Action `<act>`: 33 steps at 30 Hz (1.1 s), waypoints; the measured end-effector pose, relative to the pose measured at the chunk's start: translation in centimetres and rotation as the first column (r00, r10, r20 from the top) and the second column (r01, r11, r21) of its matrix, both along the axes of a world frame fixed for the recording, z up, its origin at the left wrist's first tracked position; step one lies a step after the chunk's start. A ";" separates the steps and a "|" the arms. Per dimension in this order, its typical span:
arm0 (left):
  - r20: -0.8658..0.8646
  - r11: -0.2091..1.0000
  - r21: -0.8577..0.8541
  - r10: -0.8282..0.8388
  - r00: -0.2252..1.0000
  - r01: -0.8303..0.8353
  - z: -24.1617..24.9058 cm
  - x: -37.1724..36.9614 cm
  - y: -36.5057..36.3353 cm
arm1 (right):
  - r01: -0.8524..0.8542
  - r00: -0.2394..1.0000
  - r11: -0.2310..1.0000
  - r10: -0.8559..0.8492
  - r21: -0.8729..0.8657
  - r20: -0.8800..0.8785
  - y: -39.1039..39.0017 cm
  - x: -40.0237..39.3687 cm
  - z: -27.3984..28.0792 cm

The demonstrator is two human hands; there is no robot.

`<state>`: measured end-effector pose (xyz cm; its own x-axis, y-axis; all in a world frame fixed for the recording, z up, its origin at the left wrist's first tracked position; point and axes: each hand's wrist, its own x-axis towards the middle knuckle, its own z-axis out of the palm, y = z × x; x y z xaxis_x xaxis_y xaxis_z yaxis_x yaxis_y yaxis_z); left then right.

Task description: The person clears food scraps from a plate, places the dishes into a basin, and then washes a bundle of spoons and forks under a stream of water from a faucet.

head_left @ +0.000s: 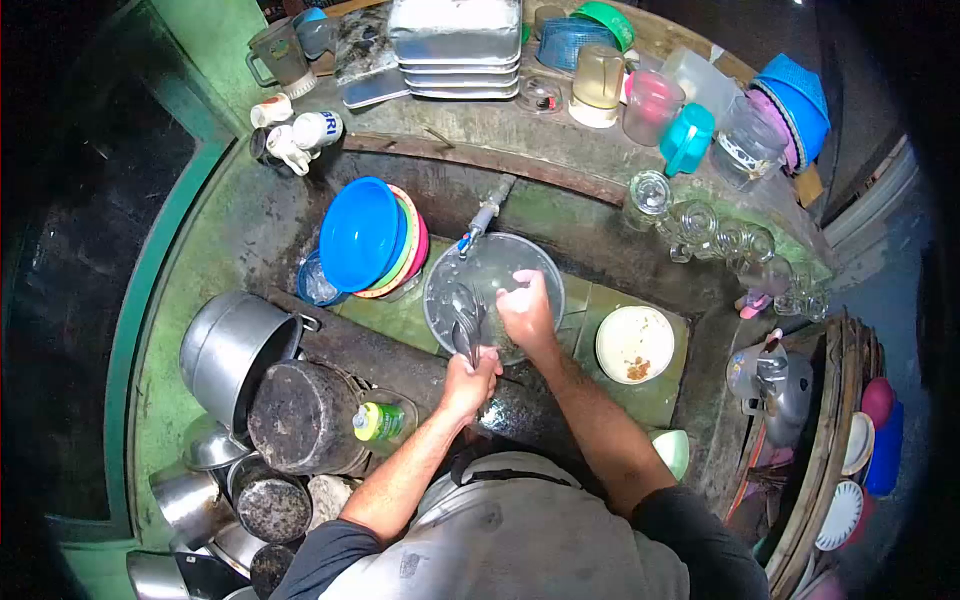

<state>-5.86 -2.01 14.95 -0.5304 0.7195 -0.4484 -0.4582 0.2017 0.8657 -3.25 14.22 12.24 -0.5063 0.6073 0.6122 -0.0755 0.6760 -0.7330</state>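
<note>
My left hand (472,383) is closed around the handles of several metal spoons and forks (466,322), their heads pointing up over the near-left part of a round grey basin (434,310). My right hand (526,312) is above the right side of the basin, with its fingers curled in. Whether anything is inside those fingers is hidden from me. The basin seems to hold water, and a tap (482,220) reaches over its far rim. To the right of the basin stands a white tub (632,335) with brown food bits in it.
Blue and coloured basins (362,235) are stacked left of the tap. Pots (225,350) crowd the left, near a green-labelled bottle (378,421). Metal trays (455,45) and plastic containers line the back ledge. Glass mugs (700,225) stand at right, above a wooden rack (815,440).
</note>
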 end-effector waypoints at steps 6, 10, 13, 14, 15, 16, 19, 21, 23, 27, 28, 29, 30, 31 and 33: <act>-0.127 0.997 -0.047 -0.065 0.990 0.060 0.5 -1.0 -0.3 | 0.277 0.928 0.952 -0.230 -0.130 0.292 2.5 -0.5 2.6; 0.075 0.999 -0.004 0.051 0.996 -0.051 0.2 -0.7 -1.2 | 0.436 0.884 0.886 -0.387 -0.162 0.261 5.1 -0.2 3.6; 0.001 0.998 0.025 0.059 0.998 -0.059 -0.4 -1.1 -0.7 | -0.236 0.972 0.219 0.044 -0.947 -0.232 3.0 1.4 2.8; -0.084 0.998 -0.045 0.031 0.996 -0.035 -0.2 -1.1 -0.4 | -0.412 0.889 0.243 0.320 -0.878 -0.328 1.9 2.2 2.0; -0.082 0.998 -0.044 0.033 0.996 -0.037 -1.0 -0.9 0.0 | -0.388 0.860 0.099 0.396 -0.916 -0.321 0.1 2.6 2.4; -0.254 0.997 -0.074 0.002 0.967 -0.021 -2.1 -0.6 0.5 | -0.308 0.900 0.218 0.383 -0.926 -0.209 -1.0 2.3 1.8; -0.442 0.995 -0.100 -0.056 0.895 0.013 -2.2 -0.6 0.4 | -0.143 0.950 0.357 0.310 -0.923 -0.028 -1.4 1.7 1.7; -0.307 0.985 -0.031 0.155 0.939 -0.172 -1.9 -0.5 0.6 | -0.057 0.966 0.382 0.253 -0.922 0.046 -1.2 1.8 2.0; -0.075 0.967 -0.053 0.245 0.967 -0.249 0.3 -1.6 1.4 | -0.236 0.884 0.630 0.455 -0.740 0.106 -1.2 2.3 2.1; 0.067 0.971 0.067 0.226 0.972 -0.230 0.7 -4.3 2.7 | -0.212 0.825 0.684 0.509 -0.698 0.247 -2.9 1.9 0.3; 0.075 0.970 0.111 0.211 0.975 -0.218 0.1 -5.2 2.7 | -0.218 0.823 0.684 0.512 -0.696 0.246 -3.1 2.4 1.3; 0.083 0.967 0.153 0.194 0.977 -0.205 -0.6 -6.0 2.6 | -0.247 0.700 0.723 0.594 -0.645 0.397 -3.1 3.3 2.3; 0.127 0.941 0.126 0.298 0.946 -0.314 0.7 -6.2 2.7 | -0.285 0.551 0.751 0.637 -0.596 0.539 -3.2 4.2 2.9; 0.154 0.936 0.131 0.307 0.939 -0.328 0.9 -6.7 2.4 | -0.288 0.550 0.751 0.637 -0.594 0.540 -3.3 4.9 2.0; 0.081 0.959 0.092 0.261 0.962 -0.268 1.2 -6.8 1.7 | -0.089 0.608 0.826 0.488 -0.557 0.627 -3.1 5.7 -0.7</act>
<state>-12.67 -0.33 16.15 -0.6788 0.6011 -0.4217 -0.5412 -0.0214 0.8406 2.47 11.13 11.53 -0.8450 0.4273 -0.3215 0.4724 0.3146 -0.8234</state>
